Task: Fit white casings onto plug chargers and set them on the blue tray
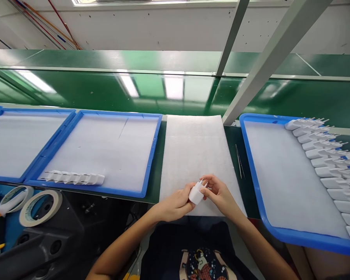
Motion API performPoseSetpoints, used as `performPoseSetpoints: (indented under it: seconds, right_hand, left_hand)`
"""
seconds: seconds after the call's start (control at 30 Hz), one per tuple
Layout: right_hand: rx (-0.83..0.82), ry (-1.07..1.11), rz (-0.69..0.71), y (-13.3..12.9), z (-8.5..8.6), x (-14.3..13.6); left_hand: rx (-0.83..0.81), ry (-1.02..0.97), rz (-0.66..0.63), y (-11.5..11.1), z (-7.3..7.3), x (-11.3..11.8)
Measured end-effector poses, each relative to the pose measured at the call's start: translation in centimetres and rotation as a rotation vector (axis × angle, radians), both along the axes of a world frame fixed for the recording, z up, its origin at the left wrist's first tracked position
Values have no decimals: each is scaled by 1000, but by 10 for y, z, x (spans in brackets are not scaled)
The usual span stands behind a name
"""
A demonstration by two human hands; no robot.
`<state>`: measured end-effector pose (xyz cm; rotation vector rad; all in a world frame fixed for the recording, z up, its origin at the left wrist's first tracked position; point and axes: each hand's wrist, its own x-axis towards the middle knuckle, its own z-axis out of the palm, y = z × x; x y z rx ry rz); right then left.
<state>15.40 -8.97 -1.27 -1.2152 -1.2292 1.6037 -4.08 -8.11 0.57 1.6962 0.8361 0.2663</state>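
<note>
A white plug adapter (196, 194) with two thin metal pins is held over the near part of a white foam sheet (192, 147). My left hand (177, 201) grips its body from the left, fingers closed round it. From the right, my right hand (218, 193) has its fingers closed on the adapter's pin end. The pins point up and to the right, partly hidden by the right fingers. A row of similar white adapters (72, 178) lies in the blue tray (144, 171) to the left.
At right, another blue tray (258, 194) holds a long row of white adapters (323, 155). Tweezers (239, 161) lie between that tray and the foam. Tape rolls (41, 208) sit lower left. A slanted metal post (268, 66) rises behind the right tray.
</note>
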Motion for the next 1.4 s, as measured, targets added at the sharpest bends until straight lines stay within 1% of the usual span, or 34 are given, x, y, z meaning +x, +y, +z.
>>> performPoseSetpoints:
  seconds: [0.07,0.13,0.2,0.27,0.33,0.4,0.47,0.53,0.6,0.7,0.77,0.9,1.0,1.13,1.2,1.27,1.4]
  right_hand:
    - [-5,-10,31,4,2,-1]
    - [-7,-7,40,5,1,-2]
    - [33,-6,15,3,-1,-3]
    - [113,-51,4,-1,-1,-2]
    - [208,-179,41,-6,2,2]
    - [272,-343,159,-12,10,9]
    - [296,-480,288,-18,20,15]
    - [304,-581,385,-21,28,17]
    - [317,-667,452,-22,31,17]
    - [367,-762,544,-18,28,12]
    - [417,-777,571,-15,25,10]
    - [451,-734,547,-13,16,8]
    - [479,-688,459,-16,7,6]
    - [572,-630,326,-18,-4,3]
    - [626,-610,295,-19,-6,3]
    - [668,-609,289,-19,-7,4]
    - [722,-613,321,-23,-9,6]
  left_hand:
    - [-45,-33,32,1,-3,-1]
    - [-60,-120,119,0,-7,0]
    - [-25,-173,204,-3,-12,2]
    - [69,-142,241,-7,-19,5]
    - [196,-88,235,-12,-26,6]
    - [317,-71,232,-16,-31,8]
    - [391,-72,235,-18,-33,9]
    - [431,-70,219,-18,-33,9]
    - [471,-64,177,-16,-32,9]
    - [486,-85,98,-12,-32,9]
    - [482,-120,84,-10,-34,9]
    - [504,-183,151,-10,-39,9]
    - [476,-203,182,-10,-38,9]
    - [407,-198,199,-10,-32,7]
    - [372,-154,174,-11,-28,6]
    - [389,-86,123,-12,-23,5]
    - [555,30,55,-16,-15,4]
